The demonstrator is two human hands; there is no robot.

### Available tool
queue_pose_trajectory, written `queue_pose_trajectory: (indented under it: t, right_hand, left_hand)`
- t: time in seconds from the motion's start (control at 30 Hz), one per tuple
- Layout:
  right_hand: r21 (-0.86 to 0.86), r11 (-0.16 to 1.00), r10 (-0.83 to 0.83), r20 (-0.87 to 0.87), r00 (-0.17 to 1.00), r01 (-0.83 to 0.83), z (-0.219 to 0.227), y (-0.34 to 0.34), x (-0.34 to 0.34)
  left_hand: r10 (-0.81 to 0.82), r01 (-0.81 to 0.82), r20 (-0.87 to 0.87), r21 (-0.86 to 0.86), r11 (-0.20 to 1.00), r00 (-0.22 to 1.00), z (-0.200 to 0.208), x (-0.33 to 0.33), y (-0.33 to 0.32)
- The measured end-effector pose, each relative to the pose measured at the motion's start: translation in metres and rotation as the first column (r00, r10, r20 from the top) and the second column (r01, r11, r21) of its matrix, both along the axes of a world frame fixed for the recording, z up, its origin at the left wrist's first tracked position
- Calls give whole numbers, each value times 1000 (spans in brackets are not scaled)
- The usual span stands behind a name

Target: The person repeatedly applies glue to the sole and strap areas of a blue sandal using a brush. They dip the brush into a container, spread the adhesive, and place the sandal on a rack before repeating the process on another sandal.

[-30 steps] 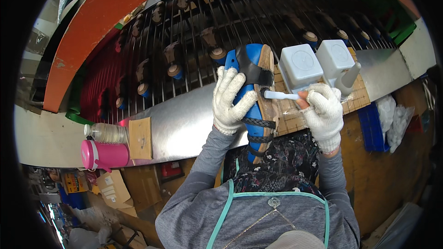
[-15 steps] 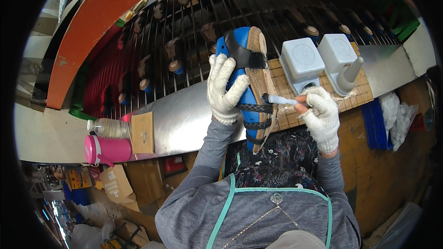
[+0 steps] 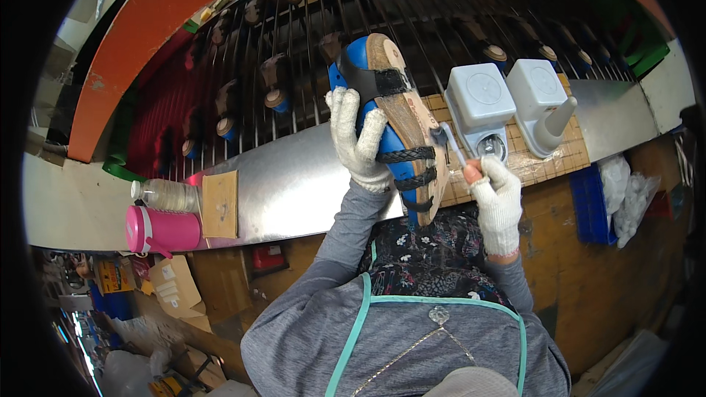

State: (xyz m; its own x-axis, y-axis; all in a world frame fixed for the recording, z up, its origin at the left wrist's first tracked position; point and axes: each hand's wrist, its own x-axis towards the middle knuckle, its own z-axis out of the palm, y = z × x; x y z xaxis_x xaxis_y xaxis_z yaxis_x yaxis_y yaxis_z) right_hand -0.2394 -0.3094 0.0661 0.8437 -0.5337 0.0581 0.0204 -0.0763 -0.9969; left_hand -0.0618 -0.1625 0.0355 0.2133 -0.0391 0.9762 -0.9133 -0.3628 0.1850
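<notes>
My gloved left hand (image 3: 358,136) grips a sandal (image 3: 403,114) fitted on a blue shoe last, fingers wrapped round the blue side. The sandal's brown underside is turned up and to the right, with black braided straps crossing toward its toe end. In my gloved right hand (image 3: 494,195) a slim brush (image 3: 454,144) with a pale handle is pinched between bare thumb and fingertip. The brush's dark bristles touch or nearly touch the sole's right edge. Just right of that hand stands a white dispenser pot (image 3: 482,95) with a round open cup at its front.
A second white pot (image 3: 539,92) with a cone spout shares the tiled board (image 3: 571,143). Beyond the metal ledge (image 3: 294,176), a rack of rods (image 3: 309,66) carries several shod lasts. At left are a pink jug (image 3: 163,229), a clear bottle (image 3: 168,195) and a tan board (image 3: 220,204).
The sandal has tilted, its heel end shifting left and its toe end right. My right hand has moved slightly left, and the brush now slants upward along the sole's edge.
</notes>
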Motion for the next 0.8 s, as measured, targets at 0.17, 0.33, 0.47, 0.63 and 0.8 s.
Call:
queue_pose_trajectory:
  t: [0.17,0.33,0.47,0.63,0.8]
  right_hand:
    - [200,978,72,-50,996,-61,5,10,-27]
    - [32,997,71,-53,996,-70,7,19,-31]
    - [-180,983,-23,-21,1000,19,6,23,-23]
    - [-526,836,-149,50,988,153,9,23,-18]
    - [-696,685,-210,95,973,216,15,22,-16]
  left_hand:
    - [52,-52,-10,-28,998,999,-7,3,2]
    - [43,-45,-43,-35,998,998,-13,2,3]
    - [47,-47,-25,-19,999,999,-17,5,4]
    - [11,-10,-27,39,999,1000,-20,6,12]
    - [-26,28,-18,84,996,999,-19,7,14]
